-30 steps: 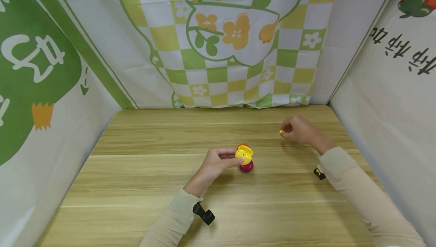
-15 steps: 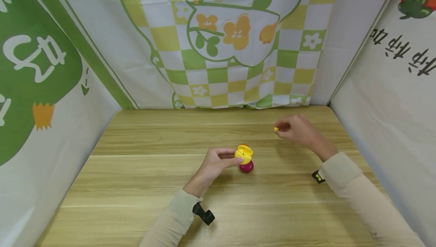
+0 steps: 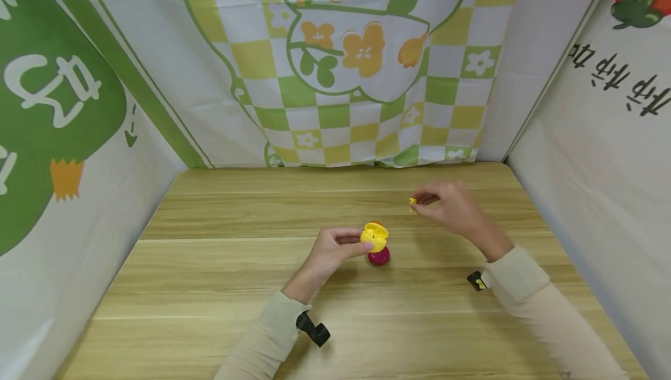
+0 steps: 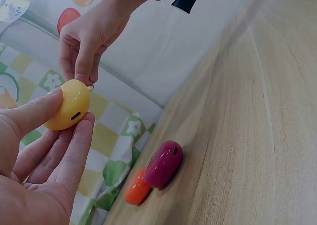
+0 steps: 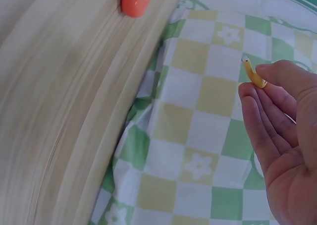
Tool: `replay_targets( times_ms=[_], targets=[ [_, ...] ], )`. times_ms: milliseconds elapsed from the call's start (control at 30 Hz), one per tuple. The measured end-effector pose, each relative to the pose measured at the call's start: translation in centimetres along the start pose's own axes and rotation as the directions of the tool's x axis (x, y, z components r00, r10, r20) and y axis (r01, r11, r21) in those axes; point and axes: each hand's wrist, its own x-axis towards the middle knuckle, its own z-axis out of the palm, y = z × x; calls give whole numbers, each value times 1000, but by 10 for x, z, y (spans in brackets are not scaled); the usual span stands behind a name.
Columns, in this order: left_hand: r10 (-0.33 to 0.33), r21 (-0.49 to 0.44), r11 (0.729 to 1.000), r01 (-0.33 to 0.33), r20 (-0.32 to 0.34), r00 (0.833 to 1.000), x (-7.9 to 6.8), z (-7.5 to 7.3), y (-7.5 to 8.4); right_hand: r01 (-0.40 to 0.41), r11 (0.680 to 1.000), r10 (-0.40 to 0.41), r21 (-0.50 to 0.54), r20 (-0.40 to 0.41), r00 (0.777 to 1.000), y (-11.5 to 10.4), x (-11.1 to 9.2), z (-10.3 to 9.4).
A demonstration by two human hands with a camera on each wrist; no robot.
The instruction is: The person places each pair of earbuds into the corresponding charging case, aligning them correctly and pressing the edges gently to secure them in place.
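A yellow earbud charging case [image 3: 373, 243], its lid raised, is held up over the table between the thumb and fingers of my left hand [image 3: 327, 254]. In the left wrist view the yellow case [image 4: 72, 106] turns its rounded outside and a dark port to the camera. To the right and farther back, my right hand [image 3: 448, 208] pinches a small yellow earbud [image 3: 412, 201] by thumb and fingertips. The stem of that earbud [image 5: 253, 75] points away from the fingers in the right wrist view.
A magenta case [image 3: 379, 256] and an orange case [image 4: 137, 188] lie close together on the wooden table [image 3: 209, 287], under the yellow case in the head view. Checkered cloth [image 3: 346, 118] hangs along the back edge; printed panels stand at both sides.
My right hand has moved left with the earbud, closer to the case, and the earbud has turned so its stem hangs down. The left hand and the case have hardly moved.
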Motion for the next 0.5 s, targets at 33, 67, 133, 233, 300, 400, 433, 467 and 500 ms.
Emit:
replay_targets(
  times_ms=[33,67,133,233,300,400,433,467,500],
  targets=[
    [-2,1,1000,2,-1,1000,0,0,0,11,1000,-10,10,-12,1000,-1,0,1],
    [-3,2,1000,3,-3,1000,0,0,0,22,1000,-22,20,-23,999,-3,-1,2],
    [-8,2,1000,8,-7,1000,0,0,0,45,999,-44,29,-50,998,-5,-2,5],
    [-7,4,1000,7,-7,1000,0,0,1,80,996,-76,38,-90,993,-8,-3,9],
    [-5,5,1000,5,-7,1000,0,0,1,100,994,-96,34,-116,989,-10,-4,12],
    [-7,6,1000,7,-15,1000,1,0,1,123,992,-117,33,-147,982,-13,-6,16],
    [-8,8,1000,8,-19,1000,1,0,1,125,992,-118,32,-153,981,-14,-7,17],
    [-7,10,1000,8,-20,1000,1,0,1,126,992,-120,30,-159,980,-16,-8,18],
    [-8,10,1000,8,-23,1000,1,0,1,129,991,-123,31,-164,979,-18,-8,19]
  ],
)
